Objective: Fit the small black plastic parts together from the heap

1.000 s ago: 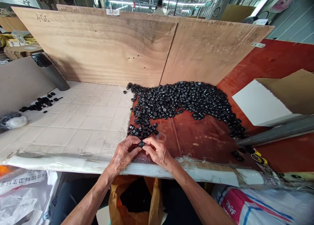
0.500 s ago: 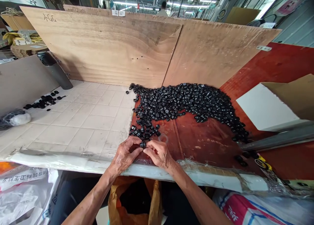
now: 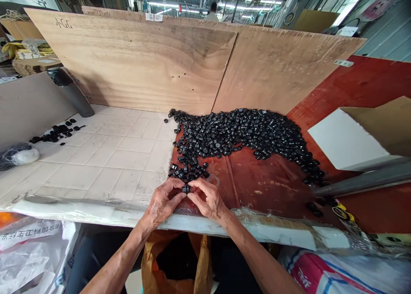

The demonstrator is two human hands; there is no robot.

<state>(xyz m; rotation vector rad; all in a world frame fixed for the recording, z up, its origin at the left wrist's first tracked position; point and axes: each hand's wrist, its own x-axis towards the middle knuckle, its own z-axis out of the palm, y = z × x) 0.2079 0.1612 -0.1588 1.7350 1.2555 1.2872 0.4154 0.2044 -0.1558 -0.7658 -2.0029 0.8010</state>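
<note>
My left hand (image 3: 162, 202) and my right hand (image 3: 207, 199) meet at the near edge of the table, fingertips pinched together on a small black plastic part (image 3: 186, 188). Just beyond them lies a small cluster of the same black parts (image 3: 188, 170). Behind it a large heap of black parts (image 3: 244, 133) spreads across the red-brown board (image 3: 266, 187) toward the right.
Plywood boards (image 3: 144, 63) stand upright behind the table. On the tiled surface (image 3: 105, 157) at left are a few black parts (image 3: 54, 133) and a dark tilted cylinder (image 3: 69, 90). A cardboard box (image 3: 362, 135) and grey bar (image 3: 362, 180) sit right. An orange bag (image 3: 180, 264) hangs below.
Both hands stay pinched on the small part with only slight finger movement; the view shifted a little.
</note>
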